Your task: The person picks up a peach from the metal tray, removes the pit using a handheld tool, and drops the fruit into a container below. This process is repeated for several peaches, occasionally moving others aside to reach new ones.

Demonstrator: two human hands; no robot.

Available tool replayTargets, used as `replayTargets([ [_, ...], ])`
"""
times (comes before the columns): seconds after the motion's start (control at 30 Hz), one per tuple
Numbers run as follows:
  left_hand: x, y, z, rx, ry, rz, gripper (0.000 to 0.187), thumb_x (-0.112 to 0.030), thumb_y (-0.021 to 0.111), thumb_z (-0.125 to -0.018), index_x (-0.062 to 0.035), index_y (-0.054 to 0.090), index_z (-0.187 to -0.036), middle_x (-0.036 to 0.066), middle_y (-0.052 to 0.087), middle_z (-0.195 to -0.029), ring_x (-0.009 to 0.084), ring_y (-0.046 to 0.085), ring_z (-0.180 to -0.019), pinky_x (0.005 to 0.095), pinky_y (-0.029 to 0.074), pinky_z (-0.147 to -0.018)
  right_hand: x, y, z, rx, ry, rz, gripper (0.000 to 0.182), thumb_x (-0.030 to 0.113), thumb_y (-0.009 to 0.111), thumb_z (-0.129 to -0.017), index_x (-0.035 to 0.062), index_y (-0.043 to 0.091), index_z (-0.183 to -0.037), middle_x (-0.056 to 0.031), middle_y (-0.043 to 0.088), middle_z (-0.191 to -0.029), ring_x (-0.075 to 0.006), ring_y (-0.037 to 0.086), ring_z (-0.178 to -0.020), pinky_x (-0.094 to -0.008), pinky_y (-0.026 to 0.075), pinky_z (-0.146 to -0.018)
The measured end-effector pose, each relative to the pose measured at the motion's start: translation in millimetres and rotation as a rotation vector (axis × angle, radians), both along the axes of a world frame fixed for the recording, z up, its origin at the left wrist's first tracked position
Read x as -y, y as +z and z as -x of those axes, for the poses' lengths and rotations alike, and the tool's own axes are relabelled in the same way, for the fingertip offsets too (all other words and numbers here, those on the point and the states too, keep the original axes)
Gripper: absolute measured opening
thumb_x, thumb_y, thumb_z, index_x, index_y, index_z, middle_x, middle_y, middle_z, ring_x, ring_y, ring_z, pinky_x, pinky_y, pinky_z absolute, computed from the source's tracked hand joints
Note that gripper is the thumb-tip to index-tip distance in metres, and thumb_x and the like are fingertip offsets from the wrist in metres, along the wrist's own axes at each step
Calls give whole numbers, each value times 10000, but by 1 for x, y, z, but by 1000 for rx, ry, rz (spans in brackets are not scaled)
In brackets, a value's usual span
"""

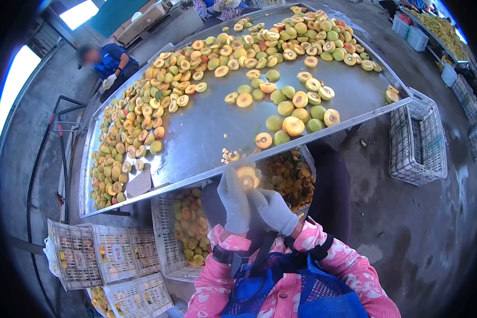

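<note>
My left hand, in a pale glove, is closed around a halved stone fruit with yellow flesh, just below the metal table's near edge. Against its underside, my right hand, also gloved, has its fingers pinched together; what they hold, if anything, is hidden. Several small pale pits lie on the metal table just beyond my hands. Close to them is a loose cluster of green-yellow fruit halves, some cut side up.
A large heap of fruit halves spreads along the far and left sides of the table. Below stand a crate of fruit and a container of darker pieces. More crates stand right and lower left. Two people sit beyond the table.
</note>
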State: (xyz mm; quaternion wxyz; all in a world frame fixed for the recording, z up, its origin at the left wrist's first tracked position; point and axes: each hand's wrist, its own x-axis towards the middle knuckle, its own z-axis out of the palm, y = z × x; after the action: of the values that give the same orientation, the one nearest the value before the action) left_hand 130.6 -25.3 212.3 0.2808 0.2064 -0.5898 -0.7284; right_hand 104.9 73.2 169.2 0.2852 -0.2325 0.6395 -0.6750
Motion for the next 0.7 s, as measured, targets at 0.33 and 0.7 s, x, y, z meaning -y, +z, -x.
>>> replayTargets([
  [0.33, -1, 12, -10, 6, -64, 188, 372, -281, 391, -996, 27, 592, -1045, 152, 650, -934, 233, 642, -759, 328, 533, -709, -15, 25, -2, 65, 119, 72, 494, 420, 409, -1006, 12, 597, -801, -15, 522, -557, -120, 455, -437, -262, 362, -425],
  [0.7, 37, -30, -19, 90, -125, -256, 396, -372, 476, -976, 3, 604, -982, 131, 654, -872, 208, 645, -707, 325, 554, -643, -27, 6, 15, 1059, 733, 249, 585, 647, 337, -946, 120, 520, -770, 72, 279, -518, -50, 250, -390, -211, 186, -359],
])
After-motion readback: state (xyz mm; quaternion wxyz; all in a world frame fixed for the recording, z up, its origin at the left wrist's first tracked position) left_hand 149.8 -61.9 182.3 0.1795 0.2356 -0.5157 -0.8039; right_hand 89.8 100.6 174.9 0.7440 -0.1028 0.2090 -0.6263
